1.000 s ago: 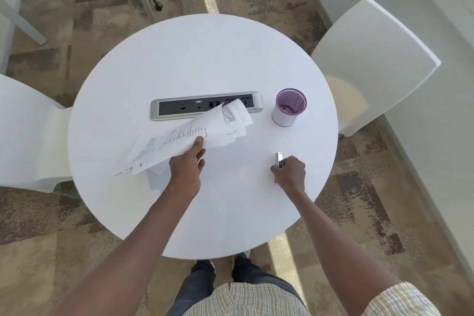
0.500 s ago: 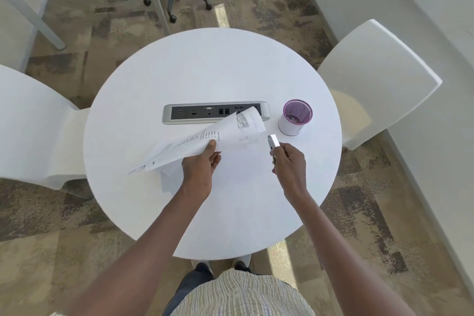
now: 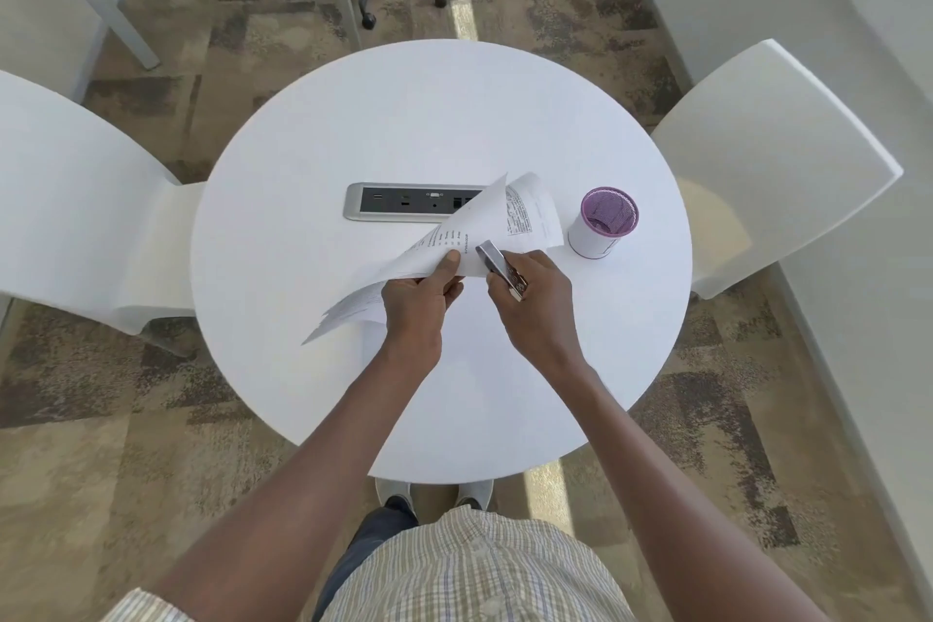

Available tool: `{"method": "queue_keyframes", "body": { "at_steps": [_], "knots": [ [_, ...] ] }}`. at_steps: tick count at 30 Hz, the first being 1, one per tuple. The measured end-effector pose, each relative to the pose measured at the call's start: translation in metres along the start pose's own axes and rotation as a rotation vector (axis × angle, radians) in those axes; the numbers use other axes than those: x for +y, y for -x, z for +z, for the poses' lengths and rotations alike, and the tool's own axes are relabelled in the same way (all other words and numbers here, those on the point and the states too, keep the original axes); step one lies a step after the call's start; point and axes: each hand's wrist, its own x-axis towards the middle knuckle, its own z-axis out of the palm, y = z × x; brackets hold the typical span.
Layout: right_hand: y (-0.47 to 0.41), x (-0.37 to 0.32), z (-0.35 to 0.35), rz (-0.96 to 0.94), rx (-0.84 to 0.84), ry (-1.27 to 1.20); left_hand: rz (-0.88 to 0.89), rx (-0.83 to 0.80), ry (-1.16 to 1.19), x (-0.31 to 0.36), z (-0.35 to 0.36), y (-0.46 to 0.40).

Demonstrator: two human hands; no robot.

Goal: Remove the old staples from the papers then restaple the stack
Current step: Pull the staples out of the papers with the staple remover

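Your left hand point(image 3: 416, 296) pinches the curled white stack of printed papers point(image 3: 472, 237) above the round white table point(image 3: 429, 116). Your right hand point(image 3: 535, 303) grips the small silver staple tool point(image 3: 500, 268), its tip pointing up-left, just beside the papers' near edge.

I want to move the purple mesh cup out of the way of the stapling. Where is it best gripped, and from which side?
Grip the purple mesh cup around its white lower wall, coming from the right, probably with the right hand once the small metal tool is set down. It stands upright and round, its right side is open table, while the papers crowd its left.
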Motion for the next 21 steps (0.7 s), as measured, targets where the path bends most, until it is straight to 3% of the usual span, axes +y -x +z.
{"method": "queue_keyframes", "body": {
  "at_steps": [21],
  "knots": [
    [0.012,-0.006,0.015,-0.120,0.055,0.017,-0.064,-0.062,0.226,0.010,0.006,0.026]
  ]
}}
